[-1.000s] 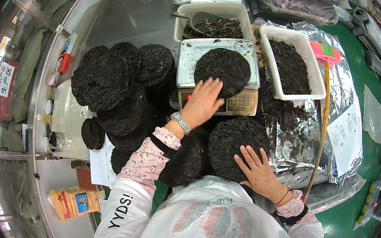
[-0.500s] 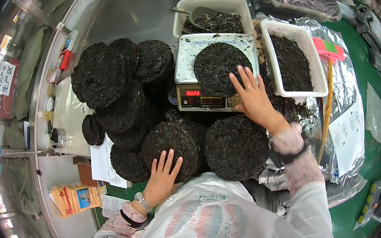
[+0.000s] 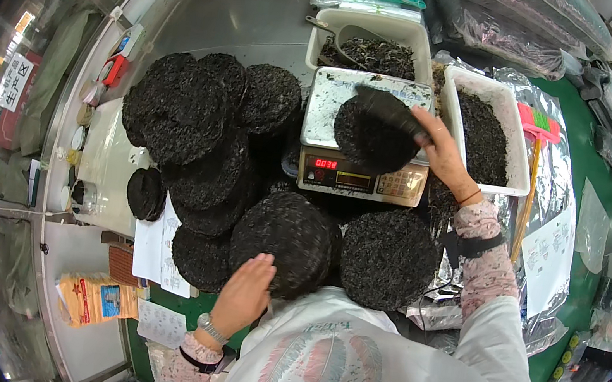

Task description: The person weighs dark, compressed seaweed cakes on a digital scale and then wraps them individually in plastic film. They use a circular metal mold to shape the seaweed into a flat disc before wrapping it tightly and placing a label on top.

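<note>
Two dark round pressed-leaf cakes are in play: the right hand (image 3: 443, 149) has its fingers closed around the rim of a tilted cake (image 3: 389, 109) held just above another cake (image 3: 371, 134) lying on the pan of the digital scale (image 3: 361, 174). The left hand (image 3: 244, 296) rests with fingers spread flat on a stacked cake (image 3: 285, 239) at the near edge of the counter (image 3: 237, 13). These discs look stiff and fairly heavy, yet crumbly at the edge, so a rim pinch with support beneath seems safest. White tubs of loose leaf (image 3: 486, 130) stand beside the scale.
</note>
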A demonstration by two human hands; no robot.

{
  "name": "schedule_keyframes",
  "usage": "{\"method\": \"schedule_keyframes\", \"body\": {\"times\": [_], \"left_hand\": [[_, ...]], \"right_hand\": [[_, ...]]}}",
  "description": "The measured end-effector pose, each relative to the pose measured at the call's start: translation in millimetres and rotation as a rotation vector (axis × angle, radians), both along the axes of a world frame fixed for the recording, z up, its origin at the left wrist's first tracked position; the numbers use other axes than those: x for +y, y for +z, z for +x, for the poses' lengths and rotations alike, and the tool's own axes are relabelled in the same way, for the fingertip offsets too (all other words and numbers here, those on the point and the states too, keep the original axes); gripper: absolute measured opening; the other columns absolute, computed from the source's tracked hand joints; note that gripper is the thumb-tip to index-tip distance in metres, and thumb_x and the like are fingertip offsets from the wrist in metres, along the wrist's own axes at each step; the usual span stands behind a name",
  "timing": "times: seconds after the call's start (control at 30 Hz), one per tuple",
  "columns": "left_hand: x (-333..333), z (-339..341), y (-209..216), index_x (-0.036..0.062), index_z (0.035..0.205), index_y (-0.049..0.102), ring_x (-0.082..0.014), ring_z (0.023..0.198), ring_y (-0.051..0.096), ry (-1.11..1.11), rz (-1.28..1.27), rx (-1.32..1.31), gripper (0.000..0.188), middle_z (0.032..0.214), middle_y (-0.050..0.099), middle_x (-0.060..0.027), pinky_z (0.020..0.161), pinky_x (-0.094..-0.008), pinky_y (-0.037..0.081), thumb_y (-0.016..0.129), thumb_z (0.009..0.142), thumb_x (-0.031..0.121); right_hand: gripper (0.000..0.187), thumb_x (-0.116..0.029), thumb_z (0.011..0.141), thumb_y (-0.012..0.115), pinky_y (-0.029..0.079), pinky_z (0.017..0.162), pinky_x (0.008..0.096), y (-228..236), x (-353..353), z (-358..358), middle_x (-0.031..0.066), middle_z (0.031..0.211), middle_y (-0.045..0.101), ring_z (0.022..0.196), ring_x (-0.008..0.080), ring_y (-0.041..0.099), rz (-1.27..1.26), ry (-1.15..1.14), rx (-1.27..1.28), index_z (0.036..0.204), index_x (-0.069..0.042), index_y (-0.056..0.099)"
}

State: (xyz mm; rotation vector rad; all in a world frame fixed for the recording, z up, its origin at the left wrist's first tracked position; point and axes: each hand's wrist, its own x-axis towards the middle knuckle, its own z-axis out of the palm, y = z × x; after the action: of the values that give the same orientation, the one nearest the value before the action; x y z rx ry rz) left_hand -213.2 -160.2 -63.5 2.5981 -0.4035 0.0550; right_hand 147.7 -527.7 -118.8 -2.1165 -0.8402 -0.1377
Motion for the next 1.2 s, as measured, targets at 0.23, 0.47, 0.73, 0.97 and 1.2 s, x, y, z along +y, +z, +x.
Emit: {"method": "schedule_keyframes", "body": {"times": [0.23,0.47,0.73,0.97,1.2], "left_hand": [[32,24,31,-0.0072,0.137,0.054,-0.0223,0.114,0.061,0.805,-0.615,-0.103,0.034,0.128,0.063,-0.0146,0.102,-0.0331,0.047,0.047,0.110,0.012],[41,32,28,-0.0028,0.143,0.051,-0.0211,0.122,0.060,0.775,-1.306,0.025,0.037,0.137,0.061,-0.0109,0.106,-0.0344,0.049,0.037,0.110,0.006],[-20,72,36,-0.0038,0.138,0.054,-0.0135,0.109,0.065,0.724,-1.314,-0.077,0.032,0.126,0.068,-0.0104,0.096,-0.0288,0.052,0.047,0.112,0.012],[-70,105,45,-0.0052,0.138,0.056,-0.0052,0.094,0.055,0.652,-0.979,-0.123,0.034,0.109,0.064,-0.0010,0.083,-0.0201,0.046,0.054,0.110,0.014],[-10,132,33,0.0017,0.119,0.062,-0.0044,0.089,0.054,0.712,-1.434,-0.166,0.023,0.103,0.063,0.0017,0.079,-0.0211,0.047,0.056,0.110,0.021]], "right_hand": [[0.046,-0.036,0.108,0.056,0.052,0.104,0.0421,39,-3,-33,0.0101,0.129,0.066,0.117,0.0246,0.065,1.349,-0.151,1.016,0.137,0.000,0.056],[0.062,-0.029,0.102,0.066,0.038,0.117,0.0410,19,21,-41,0.0224,0.155,0.049,0.144,0.0319,0.047,0.305,-0.108,0.167,0.153,0.001,0.045],[0.110,-0.046,0.083,0.084,0.030,0.123,0.0516,89,110,-135,0.0316,0.163,0.027,0.154,0.0458,0.026,0.013,0.380,0.168,0.159,0.007,0.026],[0.089,-0.020,0.086,0.080,0.032,0.122,0.0449,102,126,-169,0.0305,0.163,0.031,0.151,0.0422,0.035,0.155,0.327,0.187,0.157,0.006,0.031],[0.036,-0.011,0.102,0.059,0.054,0.088,0.0267,62,57,-84,0.0104,0.117,0.066,0.106,0.0152,0.064,1.189,-0.252,0.765,0.134,0.006,0.055]]}}
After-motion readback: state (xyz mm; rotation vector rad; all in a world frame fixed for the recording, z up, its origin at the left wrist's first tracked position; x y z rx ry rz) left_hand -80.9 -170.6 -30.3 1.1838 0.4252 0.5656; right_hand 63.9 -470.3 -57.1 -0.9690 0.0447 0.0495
